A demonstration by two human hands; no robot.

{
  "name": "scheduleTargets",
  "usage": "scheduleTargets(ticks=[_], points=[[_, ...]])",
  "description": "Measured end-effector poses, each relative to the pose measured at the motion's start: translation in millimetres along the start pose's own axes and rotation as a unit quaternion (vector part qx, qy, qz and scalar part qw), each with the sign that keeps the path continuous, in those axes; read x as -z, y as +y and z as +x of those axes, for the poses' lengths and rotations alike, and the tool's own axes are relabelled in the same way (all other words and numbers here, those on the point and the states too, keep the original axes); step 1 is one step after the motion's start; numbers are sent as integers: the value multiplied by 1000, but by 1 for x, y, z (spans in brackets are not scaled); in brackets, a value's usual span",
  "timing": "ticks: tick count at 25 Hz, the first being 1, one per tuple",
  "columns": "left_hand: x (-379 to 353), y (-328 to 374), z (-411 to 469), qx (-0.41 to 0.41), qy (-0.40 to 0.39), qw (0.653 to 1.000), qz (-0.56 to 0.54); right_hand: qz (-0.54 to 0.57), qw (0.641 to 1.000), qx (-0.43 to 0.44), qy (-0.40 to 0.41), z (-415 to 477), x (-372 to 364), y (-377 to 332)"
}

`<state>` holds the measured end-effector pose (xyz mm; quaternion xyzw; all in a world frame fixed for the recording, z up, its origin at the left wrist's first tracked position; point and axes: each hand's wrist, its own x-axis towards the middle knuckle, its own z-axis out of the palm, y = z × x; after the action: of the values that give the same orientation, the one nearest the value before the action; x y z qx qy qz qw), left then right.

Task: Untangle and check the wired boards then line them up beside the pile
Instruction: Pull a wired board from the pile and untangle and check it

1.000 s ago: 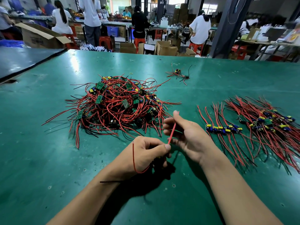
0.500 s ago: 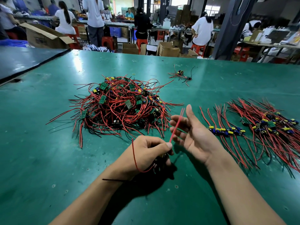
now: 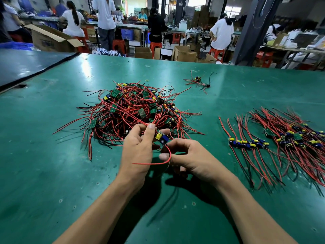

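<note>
Both hands were busy: left hand point(image 3: 139, 148) pinched a small board point(image 3: 161, 137) by its upper wires, right hand point(image 3: 190, 157) pinched its trailing red wire point(image 3: 158, 163), just in front of the pile point(image 3: 137, 110). Checking step, by my judgement. Next move likely needs a carry right, laying it at the left end of the row point(image 3: 246, 144).

Table point(image 3: 70, 155) mat green, smooth, slight sheen; wires point(image 3: 133, 110) glossy red plastic insulation; boxes point(image 3: 51, 40) matt brown cardboard

The left hand point(image 3: 139, 148) is now raising a wired board point(image 3: 161, 137) into view; the right hand point(image 3: 190, 159) is now pinching its red wire point(image 3: 158, 162).
</note>
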<state>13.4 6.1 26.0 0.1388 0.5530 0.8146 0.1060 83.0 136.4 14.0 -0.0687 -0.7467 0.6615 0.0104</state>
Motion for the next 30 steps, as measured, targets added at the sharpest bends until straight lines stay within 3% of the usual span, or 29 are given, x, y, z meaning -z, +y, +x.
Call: scheduleTargets(ticks=[8, 12, 16, 21, 30], points=[[1, 4, 0, 52, 5, 998, -33, 80, 987, 98, 96, 7, -14, -6], [5, 1, -3, 56, -91, 994, -2, 195, 976, 53, 76, 6, -3, -11], [6, 0, -5, 144, -168, 975, -35, 248, 967, 8, 57, 2, 13, -14], [2, 3, 0, 236, -211, 948, -35, 176, 984, -11, 32, 1, 20, -9], [4, -6, -6, 232, -194, 953, -26, 134, 989, -25, 53, 3, 18, -4]])
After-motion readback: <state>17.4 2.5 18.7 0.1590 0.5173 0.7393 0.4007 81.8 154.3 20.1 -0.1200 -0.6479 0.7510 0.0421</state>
